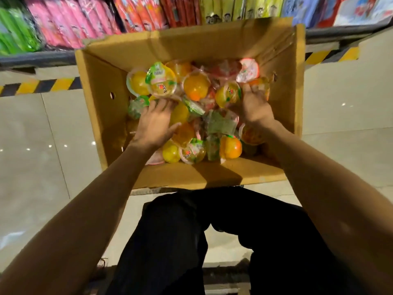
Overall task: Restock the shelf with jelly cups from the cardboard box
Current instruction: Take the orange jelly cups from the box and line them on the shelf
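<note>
In the box (102, 116), left hand (156, 124) and right hand (256, 107) touch jelly cups (196, 87), fingers (164, 104) outstretched

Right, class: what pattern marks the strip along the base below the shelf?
Black and yellow diagonal stripes on the strip, clearest in the head view.

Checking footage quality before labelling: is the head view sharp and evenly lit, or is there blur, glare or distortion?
Head view: jelly cups look motion-smeared; a dark shadow falls on the near inner wall of the cardboard box; small glare spots dot the floor tiles; the hazard-striped shelf base runs tilted; the shelf packets are blurred.
</note>
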